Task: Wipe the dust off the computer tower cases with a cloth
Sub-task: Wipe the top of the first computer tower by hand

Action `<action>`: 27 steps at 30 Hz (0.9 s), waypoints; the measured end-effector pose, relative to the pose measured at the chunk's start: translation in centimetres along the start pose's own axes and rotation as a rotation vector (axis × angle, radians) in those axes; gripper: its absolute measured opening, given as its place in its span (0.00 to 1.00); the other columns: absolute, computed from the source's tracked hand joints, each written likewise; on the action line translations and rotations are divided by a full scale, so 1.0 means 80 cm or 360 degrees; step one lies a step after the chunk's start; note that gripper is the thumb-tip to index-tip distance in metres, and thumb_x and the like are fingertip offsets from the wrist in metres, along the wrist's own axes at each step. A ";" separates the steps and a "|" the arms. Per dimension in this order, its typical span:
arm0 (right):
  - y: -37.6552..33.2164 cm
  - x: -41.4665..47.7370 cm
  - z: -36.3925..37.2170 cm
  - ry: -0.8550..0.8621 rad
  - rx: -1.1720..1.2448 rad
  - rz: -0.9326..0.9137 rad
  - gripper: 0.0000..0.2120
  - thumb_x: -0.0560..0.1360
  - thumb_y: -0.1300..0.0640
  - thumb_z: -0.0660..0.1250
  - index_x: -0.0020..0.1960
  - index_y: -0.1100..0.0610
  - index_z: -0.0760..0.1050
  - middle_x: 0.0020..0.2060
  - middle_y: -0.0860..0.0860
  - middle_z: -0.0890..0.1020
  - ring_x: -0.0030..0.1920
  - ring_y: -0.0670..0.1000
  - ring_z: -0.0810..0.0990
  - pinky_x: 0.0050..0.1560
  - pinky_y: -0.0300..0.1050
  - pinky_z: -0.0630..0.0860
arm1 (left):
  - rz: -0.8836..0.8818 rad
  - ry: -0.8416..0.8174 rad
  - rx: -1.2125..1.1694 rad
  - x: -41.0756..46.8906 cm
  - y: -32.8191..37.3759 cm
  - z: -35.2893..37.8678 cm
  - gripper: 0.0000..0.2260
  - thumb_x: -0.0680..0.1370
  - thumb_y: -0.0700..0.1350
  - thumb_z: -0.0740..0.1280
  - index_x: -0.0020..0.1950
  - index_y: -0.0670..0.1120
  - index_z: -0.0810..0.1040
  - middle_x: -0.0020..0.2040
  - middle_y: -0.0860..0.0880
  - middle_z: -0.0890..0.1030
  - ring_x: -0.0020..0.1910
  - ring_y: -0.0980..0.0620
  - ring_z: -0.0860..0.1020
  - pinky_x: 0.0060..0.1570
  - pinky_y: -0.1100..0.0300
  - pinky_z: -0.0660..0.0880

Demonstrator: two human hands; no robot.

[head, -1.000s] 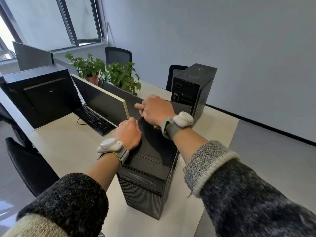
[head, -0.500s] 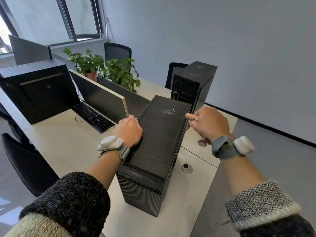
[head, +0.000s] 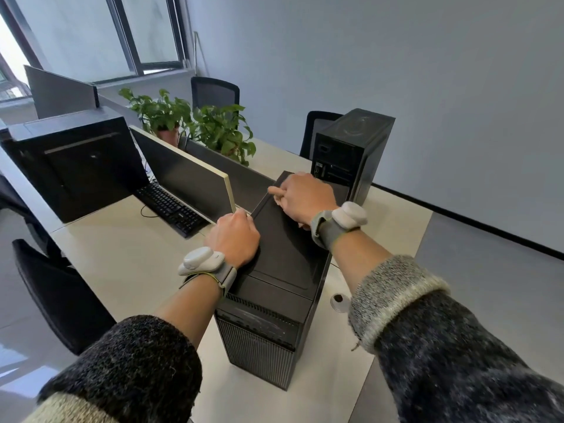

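1. Centre frame: a black tower (head: 283, 270) stands upright on a pale desk (head: 128, 254).
2. The left hand (head: 233, 238) grips the top's left edge, fingers curled over it.
3. The right hand (head: 305, 198) lies knuckles-up at the top's far end, index finger pointing left; anything under it is hidden.
4. Upper right of centre: a second tower (head: 351, 148) stands just behind.
5. Left of centre: monitor (head: 183, 175), keyboard (head: 171, 209), plants (head: 219, 129).

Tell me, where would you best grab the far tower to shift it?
Probably grip the far tower by its top edges, reaching down both long sides from above: it stands upright, tall and narrow, with a bare lid and ports on its near face.
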State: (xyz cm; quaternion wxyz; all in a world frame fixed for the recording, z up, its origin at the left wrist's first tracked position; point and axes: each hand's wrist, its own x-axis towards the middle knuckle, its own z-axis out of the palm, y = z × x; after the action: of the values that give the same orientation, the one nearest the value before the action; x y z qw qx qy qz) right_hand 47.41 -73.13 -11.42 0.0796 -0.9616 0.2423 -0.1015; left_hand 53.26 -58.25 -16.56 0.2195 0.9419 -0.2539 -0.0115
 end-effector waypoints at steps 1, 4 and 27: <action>0.014 -0.010 -0.001 0.0011 -0.0003 0.0034 0.13 0.83 0.48 0.63 0.49 0.52 0.84 0.50 0.52 0.79 0.49 0.60 0.82 0.45 0.52 0.75 | 0.0000 -0.0004 -0.0008 0.000 -0.001 0.000 0.15 0.87 0.50 0.53 0.59 0.43 0.75 0.60 0.40 0.79 0.58 0.36 0.78 0.49 0.51 0.69; 0.066 -0.044 -0.004 0.0123 0.0005 0.0200 0.14 0.82 0.45 0.63 0.48 0.49 0.85 0.50 0.50 0.79 0.45 0.58 0.83 0.44 0.51 0.79 | 0.0003 -0.0014 -0.0020 0.001 -0.001 0.000 0.15 0.86 0.50 0.53 0.58 0.43 0.76 0.60 0.40 0.79 0.57 0.36 0.78 0.48 0.51 0.69; 0.028 0.008 0.005 0.0042 0.0001 0.0141 0.16 0.84 0.45 0.62 0.50 0.53 0.84 0.52 0.54 0.80 0.50 0.62 0.82 0.48 0.52 0.78 | 0.0030 -0.0009 -0.0048 0.001 -0.003 -0.002 0.14 0.86 0.49 0.53 0.54 0.44 0.75 0.56 0.41 0.79 0.49 0.41 0.75 0.47 0.51 0.70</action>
State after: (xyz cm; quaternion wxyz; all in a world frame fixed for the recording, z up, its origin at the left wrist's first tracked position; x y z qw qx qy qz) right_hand 47.07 -75.34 -12.12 0.0812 -0.9485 0.2855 -0.1107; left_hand 53.42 -58.06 -16.52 0.2331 0.9361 -0.2631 -0.0161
